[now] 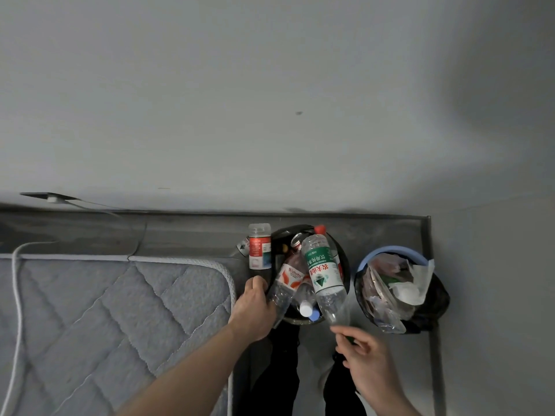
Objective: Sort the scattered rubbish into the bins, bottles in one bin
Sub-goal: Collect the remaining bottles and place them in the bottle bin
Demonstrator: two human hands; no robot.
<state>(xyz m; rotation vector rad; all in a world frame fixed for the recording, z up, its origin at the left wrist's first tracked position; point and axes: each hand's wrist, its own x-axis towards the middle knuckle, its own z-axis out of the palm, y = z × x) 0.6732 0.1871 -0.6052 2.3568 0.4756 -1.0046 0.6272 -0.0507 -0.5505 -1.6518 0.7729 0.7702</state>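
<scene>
A black bin (345, 265) in the middle holds several plastic bottles. A large clear bottle with a green label (322, 271) leans in it, red cap up, its base sticking out over the near rim. A red-and-white labelled bottle (285, 280) lies beside it. A red-labelled bottle (260, 250) stands upright at the bin's left rim. My left hand (255, 307) grips the bin's left rim. My right hand (366, 355) hovers just below the big bottle's base, fingers loosely curled, holding nothing I can see.
A blue-rimmed bin (390, 250) at the right has a black liner, stuffed with plastic bags and wrappers. A grey quilted mattress (105, 310) with a white cable (16, 280) fills the left. A metal frame (429, 235) and the wall close the back.
</scene>
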